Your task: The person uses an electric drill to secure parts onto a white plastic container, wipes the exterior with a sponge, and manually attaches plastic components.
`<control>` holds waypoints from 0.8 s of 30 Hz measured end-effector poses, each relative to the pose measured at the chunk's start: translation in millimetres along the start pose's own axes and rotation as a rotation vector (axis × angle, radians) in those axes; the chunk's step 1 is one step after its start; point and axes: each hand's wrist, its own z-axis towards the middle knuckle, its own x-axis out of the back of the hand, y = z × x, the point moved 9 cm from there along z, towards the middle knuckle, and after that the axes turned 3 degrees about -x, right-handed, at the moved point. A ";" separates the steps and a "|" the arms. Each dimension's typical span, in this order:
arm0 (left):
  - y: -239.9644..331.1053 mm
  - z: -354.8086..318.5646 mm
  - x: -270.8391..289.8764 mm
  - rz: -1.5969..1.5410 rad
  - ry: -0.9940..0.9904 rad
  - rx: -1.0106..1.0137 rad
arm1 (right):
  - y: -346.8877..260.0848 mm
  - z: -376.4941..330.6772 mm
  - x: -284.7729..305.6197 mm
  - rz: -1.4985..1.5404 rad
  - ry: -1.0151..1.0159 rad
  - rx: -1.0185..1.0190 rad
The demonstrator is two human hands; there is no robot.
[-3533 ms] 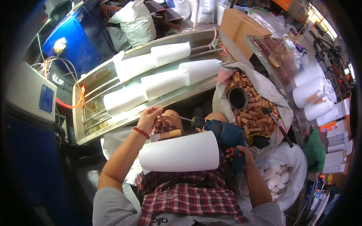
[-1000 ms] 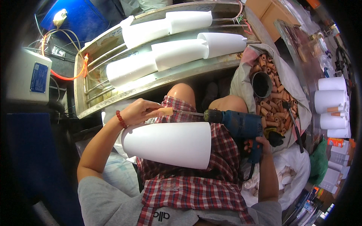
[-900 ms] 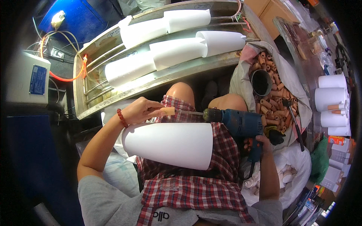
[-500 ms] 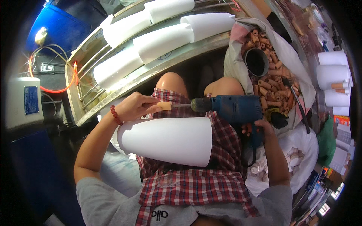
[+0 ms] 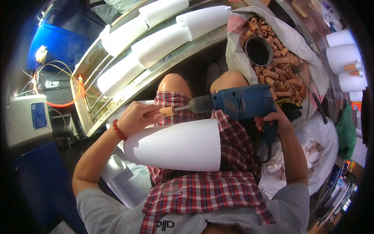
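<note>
Grip of the left hand (image 5: 139, 116): thumb and fingers pinch a short tan tube (image 5: 166, 111), its right end projecting beyond the fingertips. Right hand (image 5: 275, 116) is closed around the handle of a blue power drill (image 5: 242, 101), held level with its chuck (image 5: 200, 104) toward the left. The metal shaft (image 5: 181, 109) from the chuck meets the tube's projecting end; depth of entry, if any, cannot be determined, nor whether the shaft is turning.

Location: tube and shaft lie above the thighs, just beyond a white tapered shell (image 5: 175, 147) resting across the lap. Beyond the drill, a sack (image 5: 238, 58) holds many similar tubes.

Step in hand, as judged: bringing tube and shaft together in line. Next move, in this inspector's judgement, calls for a firm pinch, steady alignment and fingertips clear of the shaft.
</note>
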 end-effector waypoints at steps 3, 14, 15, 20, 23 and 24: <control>10.2 -4.5 1.2 0.000 0.041 -0.025 | -5.7 -4.9 -7.9 -0.017 -0.034 0.026; 29.5 -26.0 -39.3 -0.106 0.021 0.032 | -56.8 -59.1 -22.6 -0.372 -0.116 0.090; 34.5 -26.9 -35.8 -0.064 0.064 0.005 | -53.9 -59.7 -15.0 -0.390 -0.126 0.093; 34.6 -46.8 -18.8 0.086 0.186 0.118 | -65.6 -94.3 39.3 -0.227 -0.113 0.361; 58.1 -56.1 -14.6 0.148 0.339 0.100 | -83.3 -103.1 67.0 -0.080 0.148 0.444; 73.5 -52.4 -12.2 0.152 0.343 0.097 | -90.7 -102.3 75.4 -0.027 0.267 0.450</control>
